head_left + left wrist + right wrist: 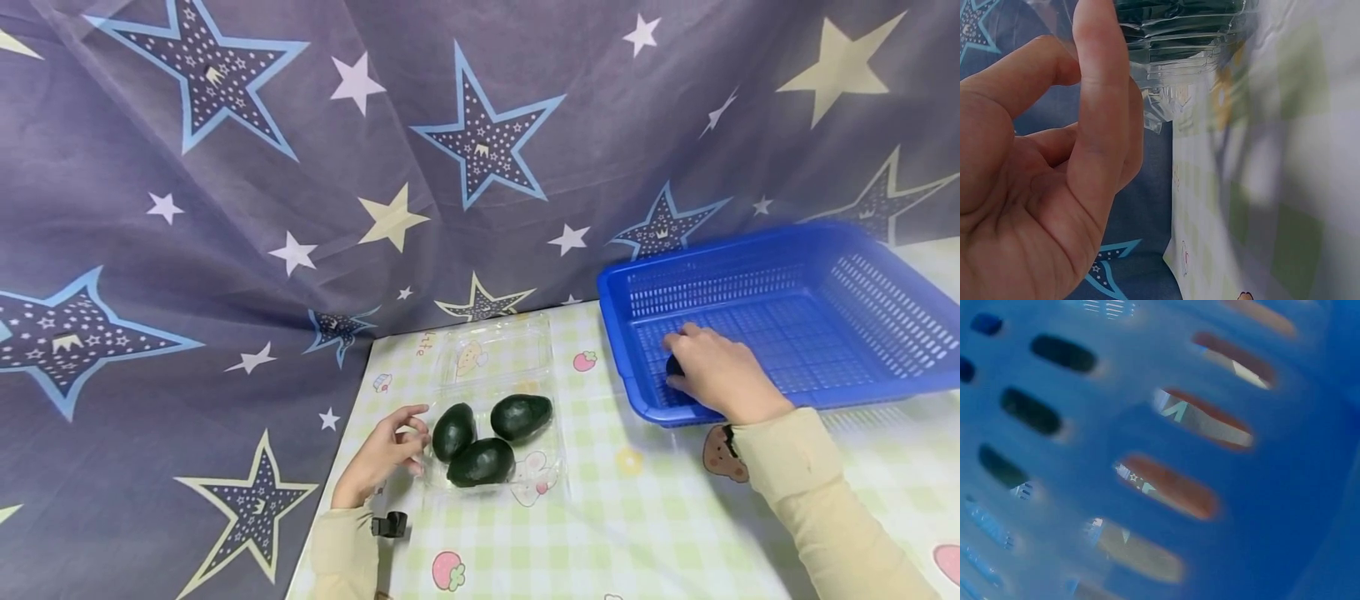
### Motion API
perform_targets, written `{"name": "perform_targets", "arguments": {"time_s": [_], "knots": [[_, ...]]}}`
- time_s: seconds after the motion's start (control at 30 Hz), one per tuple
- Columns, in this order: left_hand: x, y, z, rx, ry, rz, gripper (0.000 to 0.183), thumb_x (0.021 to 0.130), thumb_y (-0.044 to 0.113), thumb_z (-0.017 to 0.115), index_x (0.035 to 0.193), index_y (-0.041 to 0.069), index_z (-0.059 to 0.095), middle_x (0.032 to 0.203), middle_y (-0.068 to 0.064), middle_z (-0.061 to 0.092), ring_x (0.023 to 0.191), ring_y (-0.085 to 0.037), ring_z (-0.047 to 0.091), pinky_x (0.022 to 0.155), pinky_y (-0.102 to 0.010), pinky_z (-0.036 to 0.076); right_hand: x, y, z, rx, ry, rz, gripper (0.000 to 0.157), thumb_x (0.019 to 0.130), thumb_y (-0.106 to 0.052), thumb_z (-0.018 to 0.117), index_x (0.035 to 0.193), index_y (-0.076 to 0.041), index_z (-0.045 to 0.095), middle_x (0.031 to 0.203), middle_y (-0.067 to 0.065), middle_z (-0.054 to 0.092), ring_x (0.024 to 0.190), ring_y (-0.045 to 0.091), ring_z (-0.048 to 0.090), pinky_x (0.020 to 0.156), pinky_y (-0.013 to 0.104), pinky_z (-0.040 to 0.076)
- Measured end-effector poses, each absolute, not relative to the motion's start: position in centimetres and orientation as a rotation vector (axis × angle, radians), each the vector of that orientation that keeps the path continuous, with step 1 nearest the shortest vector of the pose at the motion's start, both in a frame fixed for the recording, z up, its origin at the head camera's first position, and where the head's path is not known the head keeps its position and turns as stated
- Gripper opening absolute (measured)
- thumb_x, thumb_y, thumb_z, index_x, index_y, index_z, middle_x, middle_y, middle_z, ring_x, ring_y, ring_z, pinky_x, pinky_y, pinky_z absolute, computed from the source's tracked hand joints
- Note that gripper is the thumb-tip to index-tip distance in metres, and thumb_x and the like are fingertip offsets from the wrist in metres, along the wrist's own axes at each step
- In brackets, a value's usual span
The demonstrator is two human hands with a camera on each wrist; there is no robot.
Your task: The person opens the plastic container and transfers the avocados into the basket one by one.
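"What have your fingers got?"
"My right fingers (686, 338) curl round a dark green avocado (673, 367) inside the blue basket (795, 333). My left fingers (408, 412), loosely bent, hold nothing beside the clear box (538, 465)."
"Best handling?"
"Gentle grip, I'd say, knuckles off the wall."
"Its long axis?"
"Hidden; can't tell. The box's rightmost avocado (521, 417) lies crosswise, narrow end right."

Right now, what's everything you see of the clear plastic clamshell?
The clear plastic-looking clamshell has ribbed walls and its lid folded back open. It sits on the checkered tablecloth, left of the blue basket, three dark green avocados inside. The left hand is at its left side; contact is unclear.
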State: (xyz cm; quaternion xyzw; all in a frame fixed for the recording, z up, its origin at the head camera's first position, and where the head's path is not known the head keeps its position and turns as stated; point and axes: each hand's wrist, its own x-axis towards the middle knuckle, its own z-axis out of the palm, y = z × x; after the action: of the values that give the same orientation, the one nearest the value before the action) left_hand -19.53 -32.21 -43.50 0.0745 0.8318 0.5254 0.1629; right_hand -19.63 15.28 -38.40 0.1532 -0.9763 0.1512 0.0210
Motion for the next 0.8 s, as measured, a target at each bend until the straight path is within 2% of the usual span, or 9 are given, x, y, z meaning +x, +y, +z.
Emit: {"name": "perform_targets", "arguments": {"time_s": [0.07, 0.27, 0.47, 0.8], "knots": [[-19.5, -32.2, -43.5, 0.214, 2.375, 1.499, 0.056, 0.096, -0.001, 0.059, 0.147, -0.007, 0.036, 0.107, -0.020, 0.051, 0.068, -0.019, 0.062, 0.059, -0.038, 0.063, -19.6, 15.1, -38.2, 0.471, -3.004, 0.466, 0.035, 0.084, -0.017, 0.080, 0.110, 0.002, 0.066, 0.099, 0.020, 0.062, 0.090, 0.039, 0.062, 0.064, 0.058, 0.056], [-19.3, -32.4, -43.6, 0.209, 2.382, 1.503, 0.057, 0.095, 0.000, 0.060, 0.146, -0.007, 0.036, 0.107, -0.020, 0.052, 0.070, -0.020, 0.061, 0.059, -0.039, 0.063, -19.7, 13.7, -37.7, 0.498, -2.908, 0.512, 0.037, 0.090, -0.018, 0.073, 0.119, 0.003, 0.065, 0.113, 0.024, 0.062, 0.101, 0.043, 0.062, 0.074, 0.063, 0.056], [-19.2, -32.3, -43.5, 0.206, 2.369, 1.513, 0.057, 0.096, 0.000, 0.059, 0.147, -0.007, 0.035, 0.108, -0.020, 0.051, 0.073, -0.020, 0.061, 0.060, -0.040, 0.064, -19.5, 12.0, -37.5, 0.593, -2.793, 0.552, 0.034, 0.091, -0.012, 0.070, 0.120, 0.004, 0.064, 0.116, 0.023, 0.060, 0.108, 0.041, 0.057, 0.082, 0.057, 0.056], [-19.4, -32.2, -43.3, 0.190, 2.349, 1.532, 0.060, 0.095, -0.001, 0.061, 0.148, -0.007, 0.034, 0.109, -0.017, 0.051, 0.073, -0.020, 0.062, 0.060, -0.039, 0.064, -19.6, 8.4, -37.6, 0.732, -2.567, 0.528, 0.040, 0.084, -0.009, 0.076, 0.117, 0.007, 0.062, 0.120, 0.024, 0.057, 0.113, 0.039, 0.052, 0.092, 0.049, 0.055]]}}
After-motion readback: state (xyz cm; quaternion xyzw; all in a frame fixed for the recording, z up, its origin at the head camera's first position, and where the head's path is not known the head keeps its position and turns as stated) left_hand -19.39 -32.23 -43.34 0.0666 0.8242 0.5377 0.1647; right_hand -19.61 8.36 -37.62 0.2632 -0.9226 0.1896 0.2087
